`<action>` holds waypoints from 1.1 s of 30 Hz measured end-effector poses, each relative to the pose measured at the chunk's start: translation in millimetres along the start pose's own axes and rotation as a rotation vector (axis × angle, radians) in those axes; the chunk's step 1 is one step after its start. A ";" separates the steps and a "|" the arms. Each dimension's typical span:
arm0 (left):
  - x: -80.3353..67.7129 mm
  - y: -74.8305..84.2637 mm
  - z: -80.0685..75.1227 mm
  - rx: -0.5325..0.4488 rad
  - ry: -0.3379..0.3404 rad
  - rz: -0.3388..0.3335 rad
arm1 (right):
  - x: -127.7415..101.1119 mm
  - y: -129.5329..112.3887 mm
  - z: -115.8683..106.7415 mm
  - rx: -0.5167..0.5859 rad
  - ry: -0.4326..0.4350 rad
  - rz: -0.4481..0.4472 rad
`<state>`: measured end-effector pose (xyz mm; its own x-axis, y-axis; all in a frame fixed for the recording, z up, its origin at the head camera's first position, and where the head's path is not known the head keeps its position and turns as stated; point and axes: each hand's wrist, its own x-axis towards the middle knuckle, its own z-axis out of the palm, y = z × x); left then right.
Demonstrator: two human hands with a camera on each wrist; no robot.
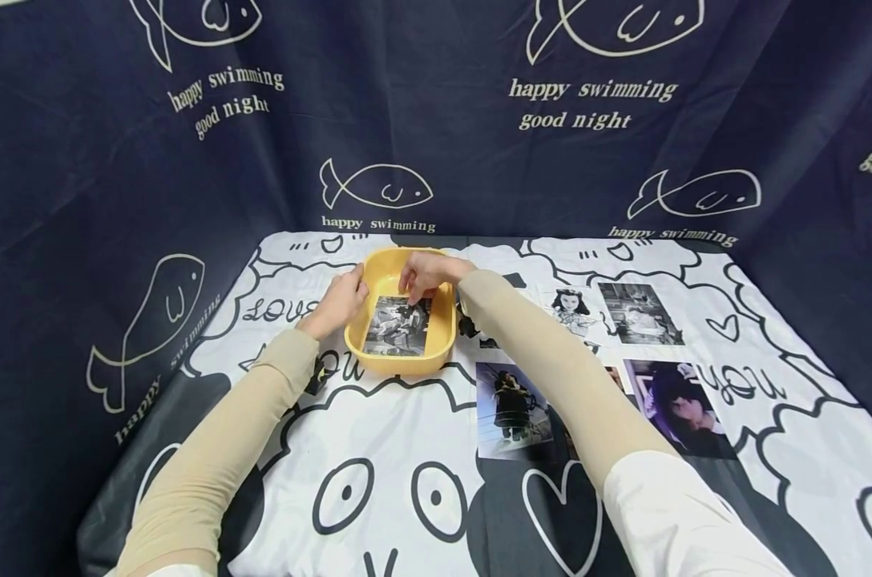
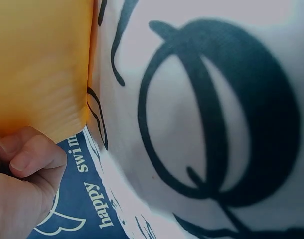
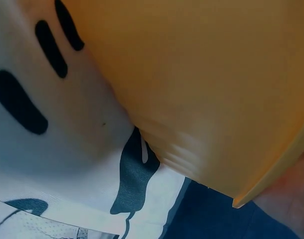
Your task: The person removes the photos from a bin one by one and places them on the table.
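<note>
A yellow plastic tub (image 1: pixel 443 332) stands on the cartoon-print tablecloth at the back middle. A black-and-white photo (image 1: pixel 397 326) lies flat inside it. My left hand (image 1: pixel 355 294) grips the tub's left rim. In the left wrist view its curled fingers (image 2: pixel 27 155) sit against the tub's outer wall (image 2: pixel 37 64). My right hand (image 1: pixel 416 293) reaches over the far rim, its bent fingers pinching the photo's top edge. The right wrist view shows mostly the tub's wall (image 3: pixel 192 74) from outside, with a bit of the hand at the lower right.
Several more photos lie on the cloth right of the tub: a portrait (image 1: pixel 576 311), a dark scene (image 1: pixel 638 312), a couple (image 1: pixel 511 409) and a dark-haired face (image 1: pixel 684 409). A navy fish-print curtain (image 1: pixel 443 144) walls in the table on three sides.
</note>
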<state>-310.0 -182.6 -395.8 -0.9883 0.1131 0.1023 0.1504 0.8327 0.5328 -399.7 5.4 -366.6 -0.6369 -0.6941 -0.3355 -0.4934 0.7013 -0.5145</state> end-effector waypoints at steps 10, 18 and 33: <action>-0.3 1.0 -1.1 -0.008 -0.015 -0.021 | 0.0 -1.5 0.7 0.056 -0.027 0.024; 0.3 1.1 -2.7 -0.007 -0.013 -0.008 | 1.1 -0.4 -2.0 0.090 -0.046 0.054; 0.1 0.2 -1.5 0.012 0.009 0.021 | -1.7 0.4 -2.4 0.164 -0.056 0.067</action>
<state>-310.1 -183.2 -394.4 -0.9847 0.1257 0.1208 0.1707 0.8365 0.5208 -400.3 7.3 -364.4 -0.6291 -0.6575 -0.4146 -0.3448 0.7141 -0.6093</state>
